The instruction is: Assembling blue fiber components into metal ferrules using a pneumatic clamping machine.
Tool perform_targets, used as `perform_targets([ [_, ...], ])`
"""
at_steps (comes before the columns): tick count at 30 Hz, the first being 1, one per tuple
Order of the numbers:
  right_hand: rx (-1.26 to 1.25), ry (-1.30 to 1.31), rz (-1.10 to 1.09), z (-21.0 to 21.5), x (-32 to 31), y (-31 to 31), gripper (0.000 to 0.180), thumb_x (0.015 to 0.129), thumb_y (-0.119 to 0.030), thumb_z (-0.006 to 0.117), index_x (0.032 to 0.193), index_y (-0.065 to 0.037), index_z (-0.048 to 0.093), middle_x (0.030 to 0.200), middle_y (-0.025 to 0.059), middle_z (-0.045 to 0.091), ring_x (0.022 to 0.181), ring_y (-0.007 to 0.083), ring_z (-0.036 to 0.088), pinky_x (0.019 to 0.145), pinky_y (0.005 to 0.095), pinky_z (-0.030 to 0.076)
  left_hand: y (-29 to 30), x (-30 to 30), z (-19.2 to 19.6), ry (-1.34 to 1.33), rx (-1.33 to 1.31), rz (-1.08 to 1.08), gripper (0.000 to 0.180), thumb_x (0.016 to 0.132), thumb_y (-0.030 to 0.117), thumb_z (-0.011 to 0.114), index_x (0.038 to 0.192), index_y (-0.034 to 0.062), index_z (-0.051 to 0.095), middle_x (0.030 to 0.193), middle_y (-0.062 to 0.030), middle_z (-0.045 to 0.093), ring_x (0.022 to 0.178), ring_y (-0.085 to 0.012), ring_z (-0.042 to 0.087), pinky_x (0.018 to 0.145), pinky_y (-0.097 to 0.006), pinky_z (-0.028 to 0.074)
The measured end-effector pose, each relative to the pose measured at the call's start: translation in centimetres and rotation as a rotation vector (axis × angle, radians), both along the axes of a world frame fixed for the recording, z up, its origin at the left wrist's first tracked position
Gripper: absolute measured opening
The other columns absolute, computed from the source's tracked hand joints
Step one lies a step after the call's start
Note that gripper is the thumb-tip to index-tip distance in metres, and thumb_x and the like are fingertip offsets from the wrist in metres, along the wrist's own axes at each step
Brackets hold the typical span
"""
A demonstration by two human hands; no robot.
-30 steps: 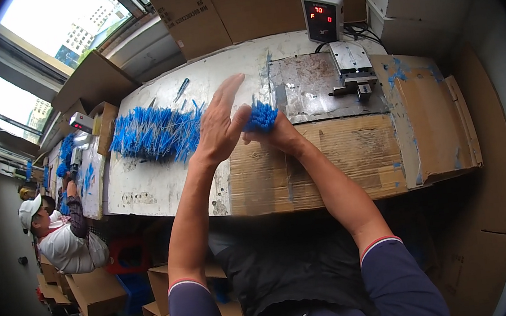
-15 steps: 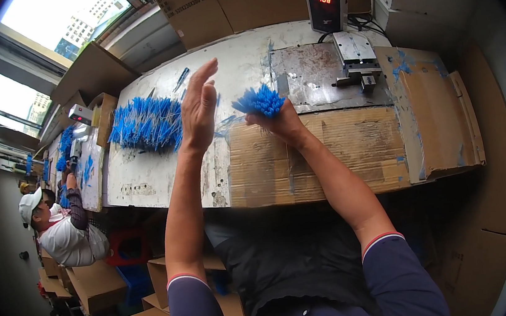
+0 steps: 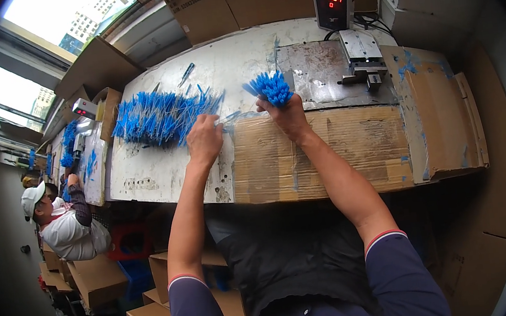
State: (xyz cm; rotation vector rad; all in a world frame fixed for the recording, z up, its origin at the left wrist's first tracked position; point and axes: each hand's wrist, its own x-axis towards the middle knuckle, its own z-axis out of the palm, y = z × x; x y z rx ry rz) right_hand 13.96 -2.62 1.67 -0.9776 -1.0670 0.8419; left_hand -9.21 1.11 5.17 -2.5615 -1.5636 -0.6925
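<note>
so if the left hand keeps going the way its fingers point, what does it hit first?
Probably the pile of blue sticks on the bench: the left hand points up-left at its near edge. Depth is unclear.

Both arms outstretched, left hand (image 3: 204, 140) and right hand (image 3: 287, 113) closed

A bundle (image 3: 270, 87) sits upright in the right hand's fingers (image 3: 285, 109), with the press (image 3: 361, 58) to their right and the counter (image 3: 334, 4) behind it. The pile (image 3: 158, 116) lies just left of the left hand's fingers (image 3: 203, 135), on the table (image 3: 142, 170). Cardboard (image 3: 338, 142) lies under both wrists.
</note>
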Motion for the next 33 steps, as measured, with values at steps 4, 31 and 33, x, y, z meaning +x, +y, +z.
perform_targets([
  [4,-0.036,-0.005,-0.023,-1.2,0.4,0.4,0.01,0.086,-0.001,0.075,0.094,0.002,0.069,0.081,0.0086,0.074,0.07,0.0133,0.069,0.065,0.0294,0.056,1.1,0.7,-0.5,0.141,-0.043,-0.001,0.011,0.089,0.015,0.068,0.098,0.0085,0.071,0.097,-0.0105,0.069,0.094,-0.0318,0.066,0.079,-0.042,0.053],
  [31,-0.273,0.553,0.069,1.0,0.8,-0.4,0.012,0.084,-0.003,0.076,0.093,0.0,0.068,0.081,0.0089,0.07,0.065,0.0166,0.066,0.058,0.031,0.055,1.1,3.1,-0.9,-0.203,-0.031,0.191,0.021,0.091,0.018,0.068,0.106,0.0029,0.07,0.099,-0.0158,0.07,0.091,-0.0333,0.069,0.081,-0.043,0.053],
  [33,-0.325,0.615,0.108,0.9,0.8,-0.5,0.013,0.083,-0.004,0.077,0.092,0.0,0.068,0.08,0.0092,0.07,0.064,0.0169,0.065,0.057,0.0303,0.054,2.0,2.6,-1.0,-0.051,-0.025,0.296,0.022,0.091,0.022,0.069,0.102,0.0039,0.071,0.1,-0.0148,0.07,0.093,-0.0326,0.069,0.083,-0.044,0.053],
])
